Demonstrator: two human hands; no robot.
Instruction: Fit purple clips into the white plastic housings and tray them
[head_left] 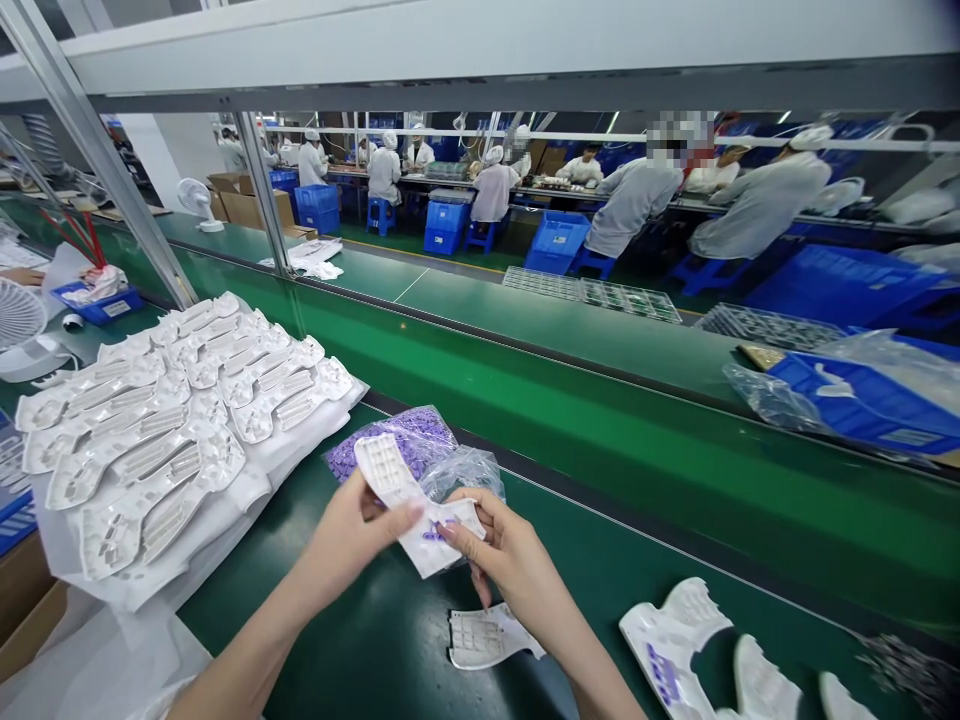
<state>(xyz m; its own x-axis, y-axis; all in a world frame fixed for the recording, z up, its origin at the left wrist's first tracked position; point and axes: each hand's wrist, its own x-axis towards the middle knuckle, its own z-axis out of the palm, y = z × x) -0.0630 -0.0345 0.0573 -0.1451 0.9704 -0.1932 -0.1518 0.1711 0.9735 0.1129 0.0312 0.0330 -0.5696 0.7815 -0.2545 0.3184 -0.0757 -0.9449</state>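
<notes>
My left hand (367, 525) grips a white plastic shell (386, 470) with a ribbed end, thumb on top. At the shell's wider end, my right hand (499, 540) is closed on its edge, and the thumb lies beside small purple pieces (436, 530) set in it. Just behind, a clear bag of purple pieces (412, 440) rests on the green table, its crumpled plastic (469, 472) next to my fingers. Beneath my right hand lies another white shell (480, 638), partly covered by my wrist.
On the left, many white plastic shells (150, 430) lie in rows on white sheeting. More shells (667, 650), one with purple pieces, lie at lower right beside a dark metal pile (911, 670). A sunken green belt (480, 375) runs behind; people in white work beyond.
</notes>
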